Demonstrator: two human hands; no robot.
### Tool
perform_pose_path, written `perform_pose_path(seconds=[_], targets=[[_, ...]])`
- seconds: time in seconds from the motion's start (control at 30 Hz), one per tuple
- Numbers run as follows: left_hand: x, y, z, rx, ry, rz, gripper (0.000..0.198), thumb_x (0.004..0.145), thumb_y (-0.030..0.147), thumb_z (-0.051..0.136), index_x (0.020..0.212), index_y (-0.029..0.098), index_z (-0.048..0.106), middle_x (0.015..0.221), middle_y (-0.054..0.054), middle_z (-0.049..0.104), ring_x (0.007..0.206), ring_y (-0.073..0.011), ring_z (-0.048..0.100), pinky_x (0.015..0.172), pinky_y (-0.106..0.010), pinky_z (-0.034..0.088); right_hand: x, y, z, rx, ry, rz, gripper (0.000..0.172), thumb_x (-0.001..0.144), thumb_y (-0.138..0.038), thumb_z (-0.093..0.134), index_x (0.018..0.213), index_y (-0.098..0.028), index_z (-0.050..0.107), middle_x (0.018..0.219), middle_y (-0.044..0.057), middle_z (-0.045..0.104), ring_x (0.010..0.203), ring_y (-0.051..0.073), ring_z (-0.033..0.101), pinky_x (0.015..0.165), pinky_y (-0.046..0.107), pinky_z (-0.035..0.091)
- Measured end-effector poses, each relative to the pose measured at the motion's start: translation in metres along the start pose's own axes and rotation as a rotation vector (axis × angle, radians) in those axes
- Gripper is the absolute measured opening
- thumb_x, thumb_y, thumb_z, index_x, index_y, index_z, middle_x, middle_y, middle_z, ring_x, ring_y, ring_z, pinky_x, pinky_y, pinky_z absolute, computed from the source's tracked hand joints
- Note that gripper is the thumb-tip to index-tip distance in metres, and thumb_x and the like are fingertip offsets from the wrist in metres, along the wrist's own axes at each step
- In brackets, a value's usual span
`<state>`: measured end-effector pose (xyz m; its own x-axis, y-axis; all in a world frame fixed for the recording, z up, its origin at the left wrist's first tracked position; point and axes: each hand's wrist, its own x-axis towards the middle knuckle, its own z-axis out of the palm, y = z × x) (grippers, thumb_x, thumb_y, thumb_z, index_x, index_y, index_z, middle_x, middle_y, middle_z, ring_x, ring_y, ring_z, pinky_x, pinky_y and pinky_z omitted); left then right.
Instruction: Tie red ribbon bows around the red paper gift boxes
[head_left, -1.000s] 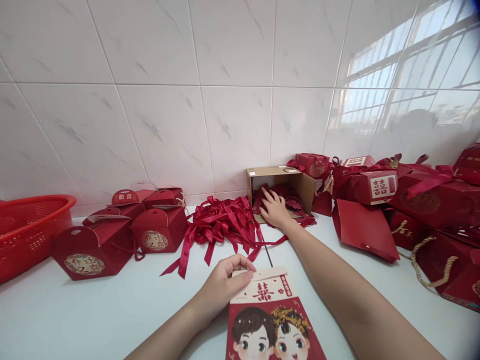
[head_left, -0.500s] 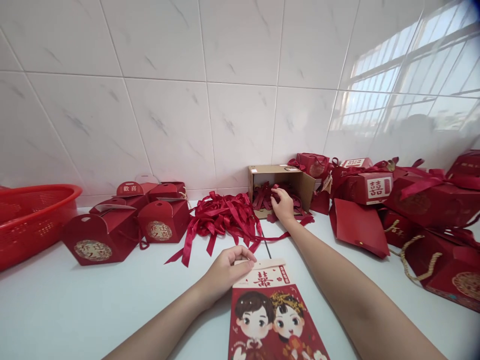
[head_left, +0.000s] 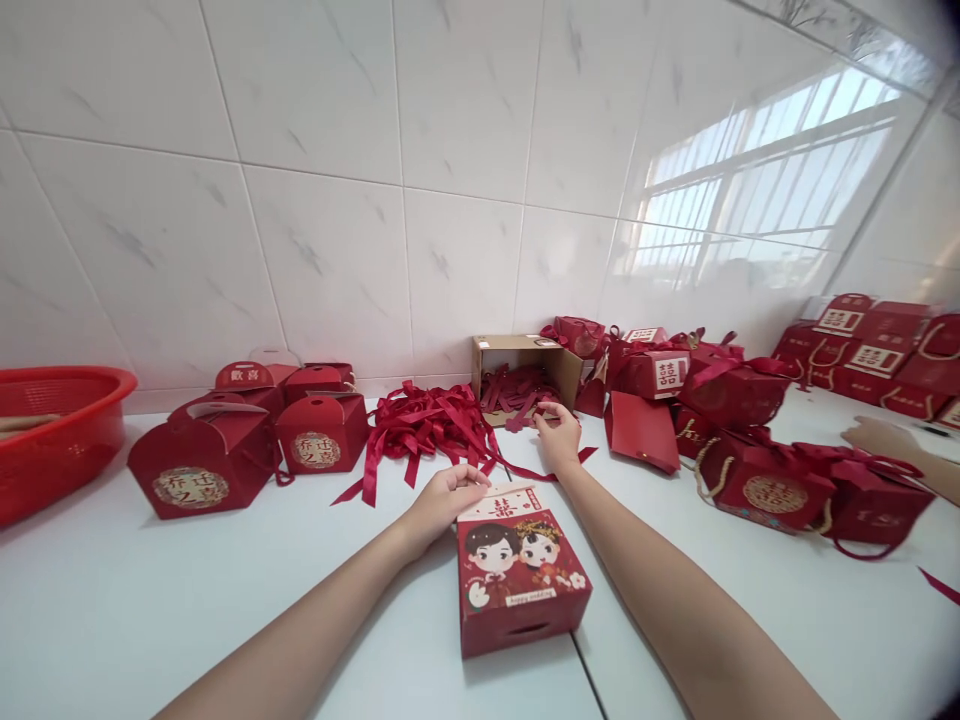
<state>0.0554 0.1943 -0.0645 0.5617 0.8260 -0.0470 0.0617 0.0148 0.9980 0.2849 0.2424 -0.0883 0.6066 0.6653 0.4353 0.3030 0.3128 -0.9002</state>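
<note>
A red gift box (head_left: 521, 575) printed with two cartoon figures lies in front of me, its pale top flap pointing away. My left hand (head_left: 448, 503) is closed on that flap, fingertips at its left corner. My right hand (head_left: 559, 437) pinches a small dark red cut-out piece (head_left: 517, 424) just outside an open cardboard box (head_left: 571, 375). Inside the cardboard box lie many similar dark red pieces (head_left: 517, 388). Left of it, a tangled heap of red satin ribbons (head_left: 431, 420) spreads on the white table.
Several folded red gift boxes (head_left: 319, 440) stand at the left beside a red plastic basket (head_left: 67, 440). More ribboned boxes (head_left: 780, 490) crowd the right side, with stacked boxes (head_left: 874, 350) farther back. A tiled wall (head_left: 330, 260) rises behind the table (head_left: 360, 640).
My right hand has drawn back from the cardboard box's mouth with a dark red piece. The view has turned right, and more of the gift box now shows.
</note>
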Motion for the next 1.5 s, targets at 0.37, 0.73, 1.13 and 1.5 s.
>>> perform_pose_path(seconds=[0.37,0.73,1.13,1.5], targets=[[-0.015,0.006,0.017,-0.049,-0.201,-0.038,0.031,0.065,0.027,0.069,0.092,0.016,0.057,0.059,0.004,0.057,0.053,-0.0119,0.054,0.053,-0.022,0.036,-0.08,-0.061,-0.03,0.384,-0.254,0.246,0.035,0.059,-0.036,0.076,0.081,-0.019,0.055,0.079,0.002,0.066,0.071,0.018,0.068,0.063,0.029,0.05],[-0.023,0.004,0.029,-0.17,-0.283,-0.038,0.059,0.063,0.02,0.071,0.117,0.018,0.049,0.065,0.004,0.059,0.06,-0.0149,0.058,0.058,-0.025,0.041,-0.099,-0.083,-0.044,0.567,-0.717,0.472,0.072,0.045,-0.024,0.088,0.11,-0.018,0.058,0.076,-0.003,0.065,0.06,0.013,0.065,0.063,0.028,0.049],[-0.022,0.005,0.033,-0.284,-0.094,-0.117,0.023,0.071,0.025,0.07,0.091,0.014,0.065,0.082,-0.006,0.072,0.077,-0.0191,0.067,0.072,-0.028,0.051,-0.1,-0.08,-0.041,0.557,-0.733,0.376,0.052,0.045,-0.03,0.087,0.087,-0.016,0.059,0.079,0.0,0.066,0.059,0.014,0.065,0.059,0.028,0.047],[-0.019,-0.003,0.029,-0.224,-0.077,-0.098,0.029,0.069,0.038,0.075,0.082,0.013,0.067,0.08,-0.009,0.074,0.077,-0.0196,0.068,0.076,-0.03,0.051,-0.099,-0.079,-0.039,0.402,-0.714,0.208,0.048,0.054,-0.02,0.078,0.095,-0.022,0.054,0.083,-0.004,0.057,0.056,0.008,0.059,0.057,0.024,0.048]])
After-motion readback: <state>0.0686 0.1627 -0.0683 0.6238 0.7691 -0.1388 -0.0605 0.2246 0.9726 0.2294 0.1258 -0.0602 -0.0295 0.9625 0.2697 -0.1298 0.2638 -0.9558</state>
